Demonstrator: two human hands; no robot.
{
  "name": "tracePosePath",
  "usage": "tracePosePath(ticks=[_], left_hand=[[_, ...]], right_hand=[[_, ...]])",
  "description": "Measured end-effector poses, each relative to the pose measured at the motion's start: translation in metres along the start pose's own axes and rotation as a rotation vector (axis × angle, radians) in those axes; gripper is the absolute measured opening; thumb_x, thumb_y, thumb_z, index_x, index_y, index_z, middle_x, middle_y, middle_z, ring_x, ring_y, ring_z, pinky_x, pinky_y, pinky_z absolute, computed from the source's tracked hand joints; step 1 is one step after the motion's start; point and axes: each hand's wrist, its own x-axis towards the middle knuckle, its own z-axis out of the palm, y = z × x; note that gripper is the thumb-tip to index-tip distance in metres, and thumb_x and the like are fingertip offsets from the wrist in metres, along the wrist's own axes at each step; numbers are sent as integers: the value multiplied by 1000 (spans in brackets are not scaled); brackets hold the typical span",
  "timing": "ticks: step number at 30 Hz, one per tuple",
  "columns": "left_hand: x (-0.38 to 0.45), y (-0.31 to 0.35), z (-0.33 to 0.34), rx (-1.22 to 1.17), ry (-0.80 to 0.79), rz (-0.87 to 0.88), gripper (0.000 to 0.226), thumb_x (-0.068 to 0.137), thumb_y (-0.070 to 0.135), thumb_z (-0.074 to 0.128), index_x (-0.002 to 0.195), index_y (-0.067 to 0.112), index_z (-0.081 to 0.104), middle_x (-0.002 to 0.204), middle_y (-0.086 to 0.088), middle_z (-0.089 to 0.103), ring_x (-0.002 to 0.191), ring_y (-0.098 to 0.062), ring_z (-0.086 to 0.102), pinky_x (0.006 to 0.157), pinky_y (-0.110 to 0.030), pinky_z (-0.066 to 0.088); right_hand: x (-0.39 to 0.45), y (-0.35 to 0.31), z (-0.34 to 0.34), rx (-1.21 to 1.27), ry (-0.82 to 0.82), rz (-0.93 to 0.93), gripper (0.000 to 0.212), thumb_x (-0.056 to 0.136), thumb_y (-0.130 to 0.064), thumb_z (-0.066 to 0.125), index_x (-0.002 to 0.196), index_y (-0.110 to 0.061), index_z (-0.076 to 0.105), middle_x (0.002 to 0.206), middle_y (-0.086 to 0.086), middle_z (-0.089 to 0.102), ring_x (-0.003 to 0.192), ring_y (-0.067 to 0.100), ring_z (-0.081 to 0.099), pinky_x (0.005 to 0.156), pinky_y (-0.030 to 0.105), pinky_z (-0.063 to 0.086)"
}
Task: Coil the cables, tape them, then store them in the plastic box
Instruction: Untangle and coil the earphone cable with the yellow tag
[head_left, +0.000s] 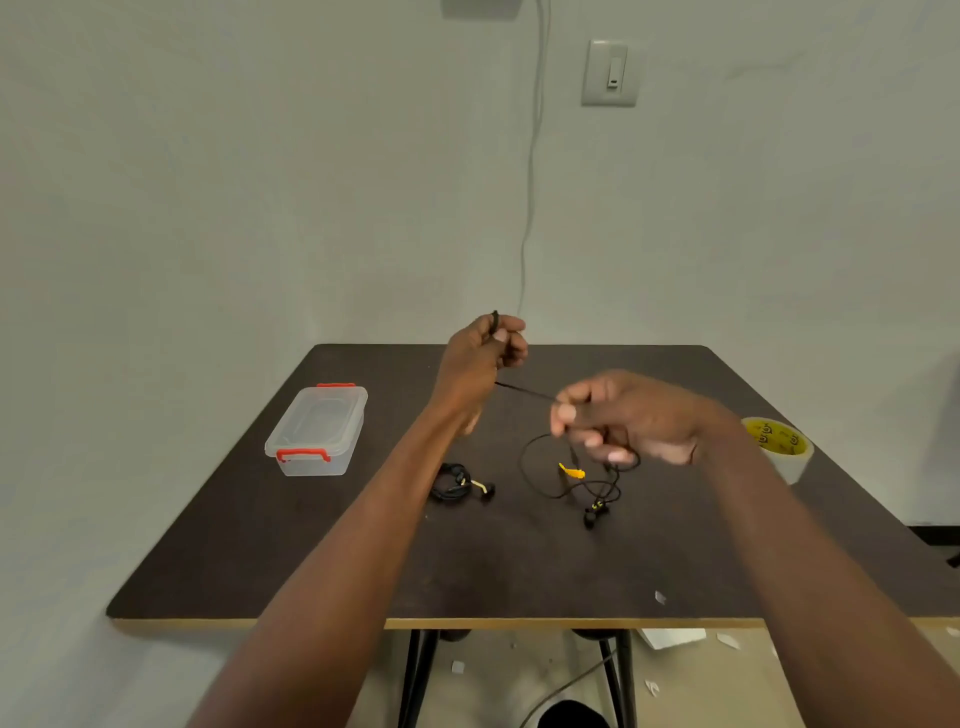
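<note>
Left hand (485, 348) is clenching the black cable (524, 391) end up high; right hand (618, 421) is pinching it lower, w/ the taut span running down-right btwn them. Slack is trailing onto table (363, 561), nearer right.

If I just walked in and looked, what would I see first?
First, two bare hands raised over the middle of the dark table: the left hand and the right hand pull a thin black cable tight between them. Next, bright spots: a clear plastic box with red clips on the left, lid on, and a yellow tape roll at the right edge.
</note>
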Motion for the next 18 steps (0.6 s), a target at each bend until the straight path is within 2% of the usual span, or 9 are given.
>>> tracePosePath(ticks=[3, 6, 9, 10, 13, 16, 18], left_hand=[[1, -4, 1, 240, -112, -29, 26, 99, -2, 38, 99, 10, 61, 79, 0, 63, 65, -2, 56, 59, -14, 41], [1, -3, 1, 256, -210, -118, 26, 100, 4, 38, 104, 8, 64, 69, 1, 56, 56, -6, 45, 55, -19, 31], [-1, 2, -7, 88, -350, -268, 43, 104, 31, 37, 106, 0, 66, 63, 1, 41, 55, -10, 35, 54, -23, 28], [-2, 4, -10, 46, -413, -293, 46, 103, 35, 38, 105, -1, 65, 62, 1, 36, 55, -11, 32, 53, -24, 28], [-4, 17, -10, -99, -551, -294, 34, 101, 23, 43, 101, -3, 64, 58, 1, 31, 51, -11, 29, 52, -27, 24], [-2, 36, -3, -423, -607, -265, 28, 100, 17, 40, 97, 0, 61, 51, 4, 36, 45, -9, 33, 51, -26, 23], [4, 46, 6, -676, -523, -214, 26, 101, 13, 36, 103, -1, 58, 52, 5, 40, 45, -8, 37, 50, -23, 30]], right_hand=[[0, -21, -15, 173, 108, -245, 15, 87, -17, 65, 97, -5, 67, 59, 5, 49, 46, 15, 48, 48, 24, 42], [7, -32, -32, 346, 239, -422, 20, 89, -14, 58, 104, -6, 68, 59, 3, 52, 50, 17, 50, 63, 29, 47], [19, -33, -52, 272, 476, -403, 19, 94, -21, 59, 101, -5, 69, 59, 0, 41, 46, 13, 36, 61, 27, 43], [25, -31, -58, 210, 568, -377, 21, 96, -24, 59, 97, -6, 70, 59, -1, 39, 45, 13, 33, 61, 27, 41], [40, -20, -69, 10, 753, -281, 24, 97, -28, 60, 91, -8, 72, 56, -2, 42, 42, 10, 34, 63, 32, 39], [47, -6, -62, -141, 752, -197, 24, 93, -30, 65, 93, -7, 72, 51, -2, 45, 50, 17, 45, 54, 27, 38], [48, 3, -52, -73, 664, -179, 24, 91, -31, 68, 93, -8, 72, 51, 1, 41, 49, 20, 38, 49, 24, 41]])
